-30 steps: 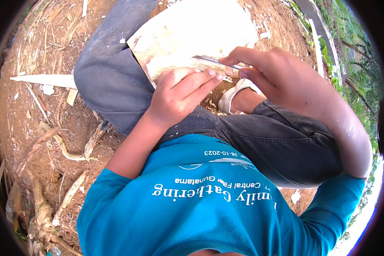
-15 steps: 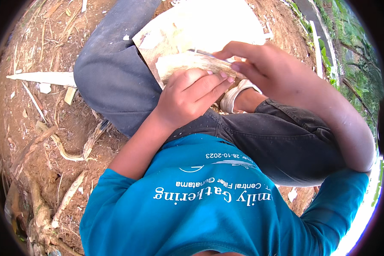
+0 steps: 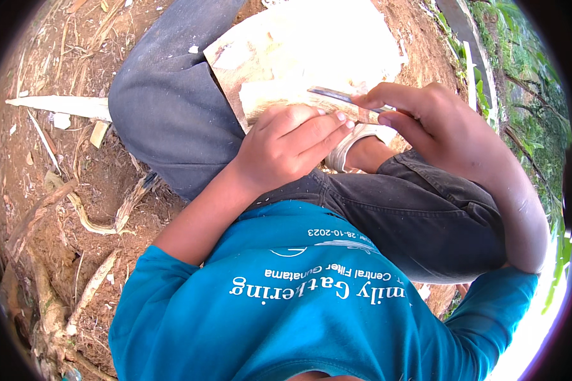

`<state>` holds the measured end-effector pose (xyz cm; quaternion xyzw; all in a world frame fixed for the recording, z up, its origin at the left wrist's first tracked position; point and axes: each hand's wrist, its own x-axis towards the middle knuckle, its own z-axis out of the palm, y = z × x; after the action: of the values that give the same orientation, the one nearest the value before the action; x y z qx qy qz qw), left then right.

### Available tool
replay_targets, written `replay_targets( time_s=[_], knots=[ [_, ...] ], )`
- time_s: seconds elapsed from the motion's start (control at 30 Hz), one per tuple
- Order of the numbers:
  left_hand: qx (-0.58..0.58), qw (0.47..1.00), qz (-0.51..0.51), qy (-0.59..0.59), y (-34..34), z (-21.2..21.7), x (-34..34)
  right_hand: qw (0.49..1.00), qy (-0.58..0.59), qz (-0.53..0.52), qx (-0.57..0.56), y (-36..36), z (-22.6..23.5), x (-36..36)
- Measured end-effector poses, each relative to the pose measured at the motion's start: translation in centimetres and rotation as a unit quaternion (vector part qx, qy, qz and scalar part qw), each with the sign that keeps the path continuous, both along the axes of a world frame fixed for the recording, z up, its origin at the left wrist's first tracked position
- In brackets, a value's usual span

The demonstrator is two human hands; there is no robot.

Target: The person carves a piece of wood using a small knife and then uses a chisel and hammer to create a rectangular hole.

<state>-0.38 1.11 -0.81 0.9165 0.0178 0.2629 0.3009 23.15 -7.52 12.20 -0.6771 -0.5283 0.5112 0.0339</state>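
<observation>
A pale, rough-sided piece of wood (image 3: 270,101) lies over the near edge of a broad, sunlit wooden block (image 3: 318,44) in front of my crossed legs. My left hand (image 3: 292,140) is closed on the wood's near side, its fingertips along the edge. My right hand (image 3: 426,120) grips a knife (image 3: 333,95) with a narrow metal blade; its handle is hidden in the fingers. The blade points left and lies along the top of the wood, close to my left fingertips. Glare washes out much of the block's surface.
My dark-trousered legs (image 3: 165,114) fold around the block, and a light-coloured shoe (image 3: 346,152) shows beneath my hands. On the brown soil at left lie a pointed wooden stake (image 3: 60,106), wood chips (image 3: 98,133) and roots (image 3: 95,286). Green plants (image 3: 527,95) grow at right.
My right hand has moved a little right and down with the knife, and more of the blade shows. My left hand keeps hold of the wood. The view has shifted slightly.
</observation>
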Motion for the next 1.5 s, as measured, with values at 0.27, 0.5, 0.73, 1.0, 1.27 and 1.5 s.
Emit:
replay_targets(
  time_s=[0.27,0.5,0.73,1.0,1.27,1.5],
  knots=[
    [-0.019,1.000,0.000,-0.015,0.2,0.0,0.6,0.996,0.079,-0.024,-0.017,2.4,-3.2,-2.0],
    [-0.022,1.000,-0.001,-0.020,0.2,-0.2,0.3,0.999,0.044,-0.025,0.002,2.0,-0.4,1.0],
    [-0.013,1.000,0.009,-0.013,0.0,-0.1,0.1,0.998,0.057,0.003,0.020,1.2,-0.9,0.3],
    [-0.020,1.000,0.004,-0.015,-0.1,0.0,0.4,0.996,0.079,-0.018,-0.032,2.5,-2.1,-0.4],
    [0.002,1.000,-0.013,-0.025,0.6,-0.6,0.4,0.999,0.021,0.027,0.037,2.9,-3.8,-0.9],
    [-0.021,1.000,0.003,-0.022,0.1,-0.3,0.3,0.992,0.102,-0.065,-0.034,1.4,-1.1,0.3]
  ],
)
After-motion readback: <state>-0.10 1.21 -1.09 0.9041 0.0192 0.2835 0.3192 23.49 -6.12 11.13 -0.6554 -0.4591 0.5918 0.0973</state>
